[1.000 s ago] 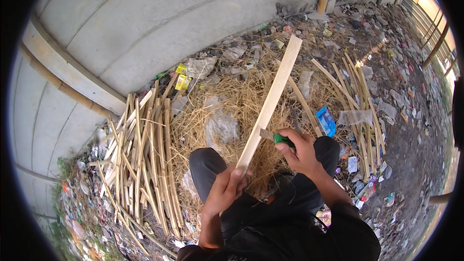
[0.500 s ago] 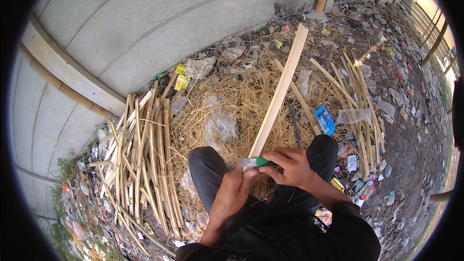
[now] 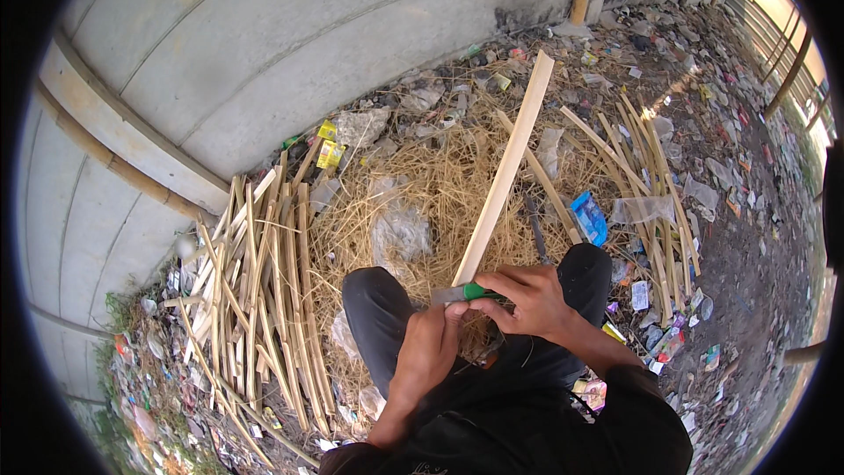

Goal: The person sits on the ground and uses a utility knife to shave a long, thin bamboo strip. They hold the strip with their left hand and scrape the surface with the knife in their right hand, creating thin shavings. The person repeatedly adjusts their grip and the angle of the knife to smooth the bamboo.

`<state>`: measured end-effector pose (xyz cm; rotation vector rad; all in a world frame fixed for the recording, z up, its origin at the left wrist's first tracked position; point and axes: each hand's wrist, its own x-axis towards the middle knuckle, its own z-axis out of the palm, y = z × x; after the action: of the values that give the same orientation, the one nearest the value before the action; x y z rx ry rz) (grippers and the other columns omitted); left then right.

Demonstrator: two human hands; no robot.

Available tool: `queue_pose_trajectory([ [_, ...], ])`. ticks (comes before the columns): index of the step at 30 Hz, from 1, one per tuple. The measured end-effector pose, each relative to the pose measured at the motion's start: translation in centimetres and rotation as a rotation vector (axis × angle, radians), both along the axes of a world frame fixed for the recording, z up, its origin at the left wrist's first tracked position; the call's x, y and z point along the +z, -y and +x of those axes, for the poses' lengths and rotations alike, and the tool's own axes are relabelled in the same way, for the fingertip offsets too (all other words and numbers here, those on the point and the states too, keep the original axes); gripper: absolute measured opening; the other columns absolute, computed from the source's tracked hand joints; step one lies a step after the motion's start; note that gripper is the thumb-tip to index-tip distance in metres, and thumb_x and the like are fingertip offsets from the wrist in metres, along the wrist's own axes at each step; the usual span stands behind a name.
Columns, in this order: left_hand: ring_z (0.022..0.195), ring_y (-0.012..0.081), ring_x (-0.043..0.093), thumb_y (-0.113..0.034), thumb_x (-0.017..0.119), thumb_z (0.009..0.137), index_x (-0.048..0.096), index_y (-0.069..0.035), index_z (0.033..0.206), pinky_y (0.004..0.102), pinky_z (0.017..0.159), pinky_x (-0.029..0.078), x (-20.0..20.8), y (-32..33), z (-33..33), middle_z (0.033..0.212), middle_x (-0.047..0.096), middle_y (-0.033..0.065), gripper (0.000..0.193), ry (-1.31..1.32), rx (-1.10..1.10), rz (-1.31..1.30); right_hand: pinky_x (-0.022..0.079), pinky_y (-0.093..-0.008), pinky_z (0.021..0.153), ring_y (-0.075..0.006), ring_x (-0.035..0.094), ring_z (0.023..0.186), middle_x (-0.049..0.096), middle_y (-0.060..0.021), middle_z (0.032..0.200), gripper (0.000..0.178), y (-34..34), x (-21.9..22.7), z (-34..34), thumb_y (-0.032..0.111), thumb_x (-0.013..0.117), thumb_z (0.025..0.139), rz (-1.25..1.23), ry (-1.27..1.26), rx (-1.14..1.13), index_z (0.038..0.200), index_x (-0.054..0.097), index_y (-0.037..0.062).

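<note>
A long pale bamboo strip rises from between my knees, tilted away to the far right. My left hand grips its near end, thumb up against the strip by the blade. In my right hand is a knife with a green handle, its wide grey blade lying across the strip just above my left thumb. My right fingers are wrapped round the handle and almost touch my left thumb. The strip's lowest end is hidden behind my hands.
To the left lies a pile of bamboo strips; a smaller bundle lies at the right. Straw-like shavings cover the ground ahead, with a dark long tool and a blue packet. A concrete wall stands behind.
The strip's far end has dipped slightly down and left. Both hands and the knife keep nearly the same place, the blade shifted only a little.
</note>
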<state>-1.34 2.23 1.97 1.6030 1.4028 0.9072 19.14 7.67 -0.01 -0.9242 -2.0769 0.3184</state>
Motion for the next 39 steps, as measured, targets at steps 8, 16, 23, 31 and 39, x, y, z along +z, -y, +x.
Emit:
queue_pose_trajectory([
  [8,0.069,0.0316,0.073,-0.029,0.052,0.117,0.065,0.006,0.098,0.0404,0.067,0.056,-0.1,0.3,0.0,0.076,0.07,0.0178,0.041,-0.094,0.019,-0.046,0.051,-0.033,0.052,-0.0219,0.067,0.057,0.071,-0.0033,0.076,0.032,-0.1,-0.1,-0.1,0.036,0.089,0.086,0.037,-0.024,-0.032,0.104,0.077,0.0118],
  [16,0.067,0.0446,0.072,-0.021,0.054,0.115,0.065,0.006,0.103,0.0499,0.061,0.053,0.1,0.6,-0.2,0.073,0.068,0.0246,0.031,-0.06,0.014,-0.024,0.052,-0.0337,0.052,-0.0199,0.069,0.06,0.07,-0.001,0.077,0.028,0.1,0.5,0.1,0.039,0.083,0.092,0.052,0.059,-0.062,0.105,0.075,0.0158],
  [23,0.068,0.0451,0.07,-0.023,0.052,0.116,0.064,0.003,0.105,0.0477,0.062,0.051,0.5,2.0,-1.0,0.072,0.065,0.0238,0.031,-0.086,-0.038,-0.109,0.051,-0.0319,0.054,-0.0236,0.071,0.062,0.075,-0.0073,0.085,0.024,-4.1,0.4,3.6,0.026,0.084,0.094,0.127,-0.164,-0.346,0.107,0.076,0.0068],
  [31,0.068,0.04,0.063,-0.03,0.045,0.118,0.062,0.002,0.103,0.0464,0.065,0.049,-0.6,2.1,-2.5,0.073,0.06,0.0189,0.039,-0.064,-0.016,-0.124,0.055,-0.0305,0.058,-0.0215,0.076,0.07,0.078,-0.0122,0.092,0.028,-3.9,1.1,5.6,0.026,0.083,0.096,0.062,-0.256,-0.385,0.108,0.075,0.0017],
  [39,0.078,0.053,0.066,-0.032,0.046,0.117,0.058,0.003,0.113,0.0571,0.067,0.049,0.2,1.2,-1.4,0.079,0.065,0.0283,0.037,-0.141,-0.029,-0.04,0.057,-0.0333,0.058,-0.023,0.075,0.068,0.077,-0.0037,0.09,0.028,0.2,-0.5,0.3,0.032,0.085,0.092,-0.045,-0.071,-0.072,0.106,0.074,0.0097],
])
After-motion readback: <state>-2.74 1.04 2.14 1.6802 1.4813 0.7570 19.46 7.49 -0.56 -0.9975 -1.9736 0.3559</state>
